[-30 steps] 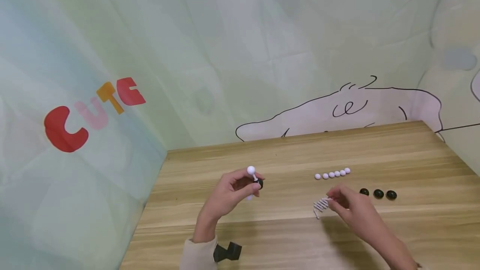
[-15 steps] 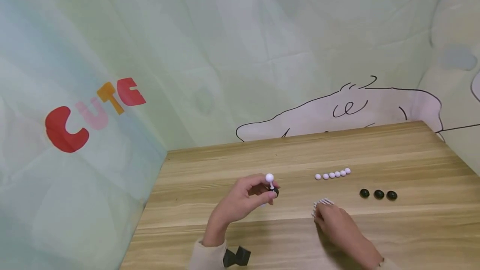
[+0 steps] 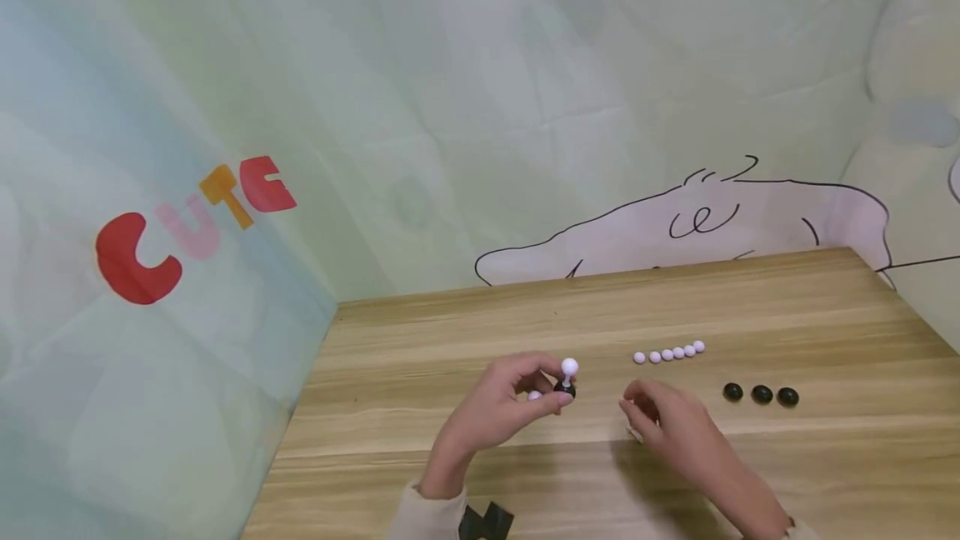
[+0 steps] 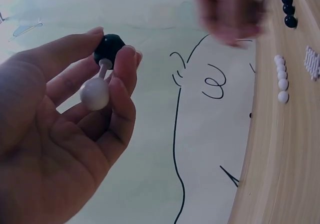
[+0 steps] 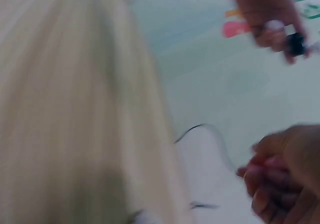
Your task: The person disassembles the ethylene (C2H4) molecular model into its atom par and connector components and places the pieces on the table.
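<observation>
My left hand (image 3: 498, 407) pinches a black ball (image 4: 110, 51) of a ball-and-stick molecular model, held up above the table. A short white stick (image 4: 104, 68) joins it to a white ball (image 4: 95, 94), and a second white ball (image 3: 534, 396) shows between the fingers. My right hand (image 3: 675, 427) hovers to the right of it with curled fingers, thumb and fingertips close together; I cannot tell whether a small stick is between them. Beneath that hand lies a bundle of white sticks (image 4: 312, 62), mostly hidden in the head view.
Several white balls (image 3: 667, 354) form a row on the wooden table (image 3: 420, 332), beyond the right hand. To the right lie three black balls (image 3: 762, 394). A printed cloth (image 3: 450, 107) hangs along the table's back and left edges.
The left hand has moved right with the model. The right hand first reached down left over the white sticks, covering them, then lifted slightly up from them.
</observation>
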`<state>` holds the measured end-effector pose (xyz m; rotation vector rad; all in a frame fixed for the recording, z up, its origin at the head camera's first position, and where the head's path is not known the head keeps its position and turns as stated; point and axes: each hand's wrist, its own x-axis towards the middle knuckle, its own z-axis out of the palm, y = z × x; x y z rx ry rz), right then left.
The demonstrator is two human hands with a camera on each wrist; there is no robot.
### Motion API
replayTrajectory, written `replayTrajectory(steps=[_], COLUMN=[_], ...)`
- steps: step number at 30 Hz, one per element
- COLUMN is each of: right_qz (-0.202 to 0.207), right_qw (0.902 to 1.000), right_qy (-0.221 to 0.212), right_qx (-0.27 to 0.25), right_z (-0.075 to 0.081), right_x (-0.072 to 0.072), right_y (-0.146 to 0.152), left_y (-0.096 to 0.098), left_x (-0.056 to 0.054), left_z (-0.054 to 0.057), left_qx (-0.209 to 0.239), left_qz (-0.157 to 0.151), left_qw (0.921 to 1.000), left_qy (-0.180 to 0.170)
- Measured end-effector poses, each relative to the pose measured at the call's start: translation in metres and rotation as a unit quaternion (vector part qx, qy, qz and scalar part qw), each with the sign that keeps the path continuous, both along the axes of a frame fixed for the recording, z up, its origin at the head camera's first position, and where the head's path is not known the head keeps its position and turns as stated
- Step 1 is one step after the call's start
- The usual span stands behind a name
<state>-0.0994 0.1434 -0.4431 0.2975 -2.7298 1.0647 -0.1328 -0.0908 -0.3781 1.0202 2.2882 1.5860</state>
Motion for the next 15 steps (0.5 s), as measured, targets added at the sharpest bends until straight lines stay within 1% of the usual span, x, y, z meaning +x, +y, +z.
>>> replayTrajectory(steps=[1, 3, 5, 6, 8, 10, 13, 15], right_qz=[0.014, 0.054, 0.101, 0.118, 0.142, 0.153, 0.150, 0.149], right_qw=[0.9989, 0.9907, 0.9793, 0.9745, 0.9675, 0.9642, 0.9645, 0.9657], right_qy=[0.027, 0.081, 0.112, 0.123, 0.129, 0.131, 0.131, 0.128], right_qx=[-0.035, -0.095, -0.135, -0.147, -0.165, -0.173, -0.174, -0.170], right_z=[0.009, 0.024, 0.034, 0.038, 0.042, 0.042, 0.039, 0.038], right_x=[0.001, 0.005, 0.008, 0.009, 0.011, 0.012, 0.014, 0.014], right_y=[-0.001, -0.002, -0.004, -0.006, -0.008, -0.011, -0.014, -0.015], left_y=[0.001, 0.004, 0.007, 0.008, 0.010, 0.012, 0.014, 0.015], left_x=[0.000, 0.001, 0.001, 0.001, 0.001, 0.002, 0.003, 0.004], left_z=[0.000, -0.001, -0.001, -0.002, -0.002, -0.003, -0.004, -0.004], left_qx=[-0.003, -0.011, -0.021, -0.026, -0.038, -0.046, -0.053, -0.053], left_qz=[-0.002, -0.011, -0.020, -0.025, -0.032, -0.038, -0.038, -0.038], left_qw=[1.0000, 0.9996, 0.9989, 0.9985, 0.9978, 0.9974, 0.9971, 0.9968], left_qy=[0.005, 0.022, 0.038, 0.041, 0.045, 0.041, 0.038, 0.045])
